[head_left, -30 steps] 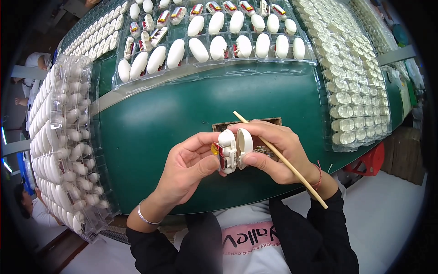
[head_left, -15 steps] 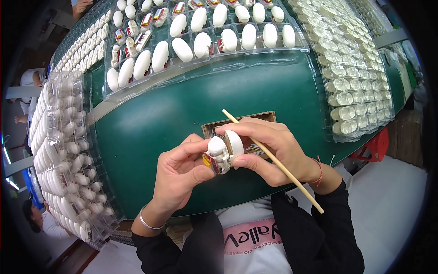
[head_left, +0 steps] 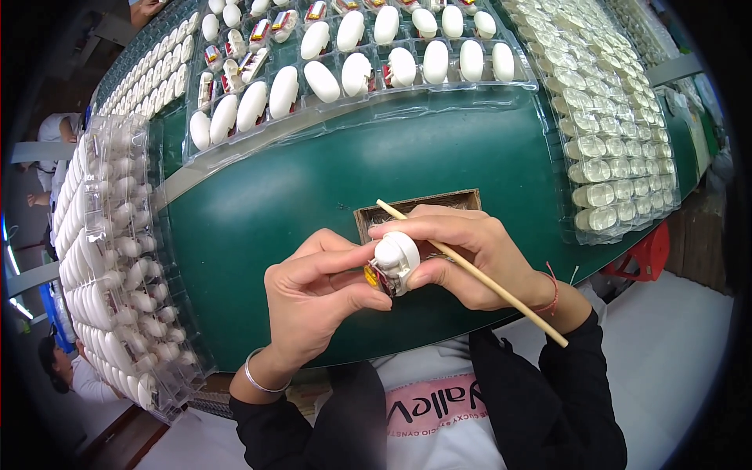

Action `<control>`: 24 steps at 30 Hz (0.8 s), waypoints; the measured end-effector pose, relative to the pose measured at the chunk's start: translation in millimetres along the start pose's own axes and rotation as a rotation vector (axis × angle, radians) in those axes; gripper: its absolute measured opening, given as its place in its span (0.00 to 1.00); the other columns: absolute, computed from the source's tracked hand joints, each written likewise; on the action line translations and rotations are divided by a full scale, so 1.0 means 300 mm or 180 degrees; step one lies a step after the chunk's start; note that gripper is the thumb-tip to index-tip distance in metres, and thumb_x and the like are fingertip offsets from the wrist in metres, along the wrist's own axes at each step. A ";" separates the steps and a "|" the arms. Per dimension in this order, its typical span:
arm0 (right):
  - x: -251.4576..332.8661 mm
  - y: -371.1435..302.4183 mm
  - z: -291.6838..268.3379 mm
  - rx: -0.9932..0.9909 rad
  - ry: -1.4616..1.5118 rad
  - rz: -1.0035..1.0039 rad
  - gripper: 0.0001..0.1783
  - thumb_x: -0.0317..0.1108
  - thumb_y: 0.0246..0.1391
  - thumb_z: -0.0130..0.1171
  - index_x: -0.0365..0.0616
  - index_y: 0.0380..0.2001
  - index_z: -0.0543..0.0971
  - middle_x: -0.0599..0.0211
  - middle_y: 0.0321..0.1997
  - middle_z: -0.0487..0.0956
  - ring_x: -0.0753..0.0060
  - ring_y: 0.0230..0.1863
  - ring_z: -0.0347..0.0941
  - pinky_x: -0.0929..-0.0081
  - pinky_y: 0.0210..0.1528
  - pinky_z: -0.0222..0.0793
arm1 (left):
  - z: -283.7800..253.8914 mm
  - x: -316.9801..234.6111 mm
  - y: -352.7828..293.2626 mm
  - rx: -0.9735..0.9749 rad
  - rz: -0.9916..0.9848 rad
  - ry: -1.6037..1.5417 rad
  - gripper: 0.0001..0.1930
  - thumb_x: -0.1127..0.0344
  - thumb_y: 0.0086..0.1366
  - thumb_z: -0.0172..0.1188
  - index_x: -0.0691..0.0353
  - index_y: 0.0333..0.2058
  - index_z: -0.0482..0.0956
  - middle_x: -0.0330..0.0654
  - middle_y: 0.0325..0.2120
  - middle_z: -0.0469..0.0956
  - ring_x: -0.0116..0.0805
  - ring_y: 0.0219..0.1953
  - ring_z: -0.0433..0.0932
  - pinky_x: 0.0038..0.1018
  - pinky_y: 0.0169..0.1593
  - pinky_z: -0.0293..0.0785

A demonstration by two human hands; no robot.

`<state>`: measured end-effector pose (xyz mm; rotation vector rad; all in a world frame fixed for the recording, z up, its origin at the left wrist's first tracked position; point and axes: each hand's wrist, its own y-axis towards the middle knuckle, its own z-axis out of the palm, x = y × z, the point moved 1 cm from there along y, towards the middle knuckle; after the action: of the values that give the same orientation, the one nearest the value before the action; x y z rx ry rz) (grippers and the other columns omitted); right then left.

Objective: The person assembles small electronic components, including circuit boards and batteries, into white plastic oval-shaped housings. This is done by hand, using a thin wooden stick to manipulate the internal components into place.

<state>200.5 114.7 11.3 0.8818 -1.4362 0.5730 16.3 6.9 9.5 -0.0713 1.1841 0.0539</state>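
Note:
Above the table's near edge, my left hand (head_left: 317,294) is closed on a small white plastic assembly (head_left: 387,252) with a red and yellow part on its left side. My right hand (head_left: 482,254) pinches a curved white shell (head_left: 408,249) between thumb and fingers and presses it against the assembly's right side. The two parts touch; how far they fit together is hidden by my fingers. A thin wooden stick (head_left: 517,306) also rests in my right hand, slanting across the palm past the wrist. Behind the hands lies an open cardboard box (head_left: 419,200), its contents mostly hidden.
Clear plastic trays with white oval pieces (head_left: 321,81), some with red parts, stand at the back of the green table (head_left: 258,204). Stacked trays (head_left: 117,258) rise at the left, and trays of clear pieces (head_left: 603,168) at the right. A red stool (head_left: 646,251) stands beyond.
The white shell, apart from the assembly and tilted before, has come left against it. My left hand has shifted slightly right; the stick still lies in my right hand.

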 end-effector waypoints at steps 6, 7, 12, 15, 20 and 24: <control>0.007 -0.011 -0.008 0.0180 0.0439 0.0240 0.22 0.26 0.54 0.62 0.40 0.54 0.77 0.57 0.44 0.81 0.66 0.45 0.77 0.71 0.49 0.72 | 0.037 -0.039 0.010 0.0017 0.0265 0.0729 0.24 0.83 0.48 0.71 0.69 0.47 0.80 0.45 0.39 0.74 0.33 0.40 0.80 0.27 0.46 0.84; 0.010 -0.013 -0.010 0.0181 0.0437 0.0238 0.22 0.26 0.54 0.62 0.40 0.54 0.77 0.57 0.44 0.81 0.66 0.45 0.77 0.71 0.49 0.72 | 0.063 -0.061 0.020 -0.0020 0.0180 0.0862 0.26 0.81 0.47 0.73 0.68 0.48 0.80 0.43 0.39 0.72 0.32 0.39 0.79 0.26 0.45 0.84; 0.039 -0.011 -0.021 0.0664 0.0629 0.0905 0.17 0.31 0.57 0.63 0.38 0.49 0.80 0.62 0.40 0.82 0.77 0.39 0.75 0.78 0.42 0.71 | 0.045 -0.062 0.005 0.0565 0.0422 0.2024 0.33 0.72 0.43 0.79 0.66 0.51 0.77 0.43 0.40 0.71 0.30 0.39 0.77 0.26 0.40 0.82; 0.068 0.010 -0.015 0.0545 0.0578 0.1253 0.18 0.27 0.53 0.66 0.36 0.48 0.80 0.63 0.41 0.82 0.77 0.42 0.77 0.80 0.45 0.73 | 0.040 -0.068 -0.003 0.0540 0.1139 0.2864 0.29 0.73 0.44 0.78 0.67 0.46 0.77 0.45 0.41 0.74 0.32 0.40 0.78 0.27 0.40 0.80; 0.024 0.031 -0.041 -0.0018 -0.1979 -0.0387 0.13 0.31 0.48 0.67 0.38 0.37 0.81 0.61 0.30 0.79 0.63 0.30 0.78 0.70 0.33 0.73 | -0.059 -0.065 -0.005 -0.0531 0.0825 0.1832 0.28 0.79 0.44 0.76 0.68 0.43 0.71 0.50 0.42 0.75 0.33 0.43 0.79 0.27 0.46 0.78; -0.019 0.030 0.028 0.0540 -0.3389 -0.0774 0.15 0.32 0.43 0.66 0.42 0.38 0.79 0.66 0.26 0.74 0.64 0.31 0.76 0.68 0.30 0.71 | -0.080 -0.032 0.002 -0.0630 0.0594 0.1394 0.27 0.80 0.46 0.75 0.67 0.43 0.70 0.48 0.42 0.76 0.31 0.43 0.78 0.26 0.48 0.77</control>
<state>187.8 114.2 6.7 1.5996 -2.1816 -0.0108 -9.4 5.5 9.3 -0.1519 1.6187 0.3337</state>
